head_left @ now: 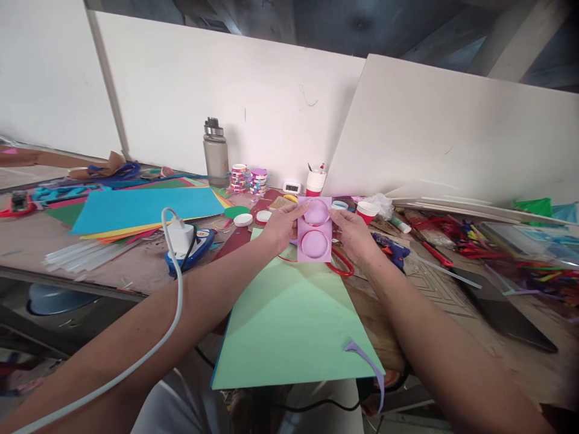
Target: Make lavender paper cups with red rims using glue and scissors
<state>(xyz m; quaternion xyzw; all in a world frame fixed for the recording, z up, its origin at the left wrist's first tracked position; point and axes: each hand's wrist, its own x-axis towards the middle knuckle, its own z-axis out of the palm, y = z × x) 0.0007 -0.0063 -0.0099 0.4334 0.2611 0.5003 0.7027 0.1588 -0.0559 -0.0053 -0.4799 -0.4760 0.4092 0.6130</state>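
Above the far part of a light green sheet [294,319], I hold up a purple rectangular piece [315,228] with two round, rimmed shapes, one above the other. My left hand [286,228] pinches its left edge near the top. On the opposite edge, the thumb and fingers of my right hand [353,232] are closed. Just below the piece, a red loop [342,265] shows in part; the rest of it is hidden. A curled purple paper strip [368,358] lies at the green sheet's near right corner and hangs over its edge.
Coloured sheets [149,208], clear sticks [85,256] and a power strip with a white plug [181,235] are at left. Behind stand a bottle [216,157] and stacked cups [315,182]. A glue gun [394,250] and red-handled cutter [438,254] lie at right. A white cable crosses my left arm.
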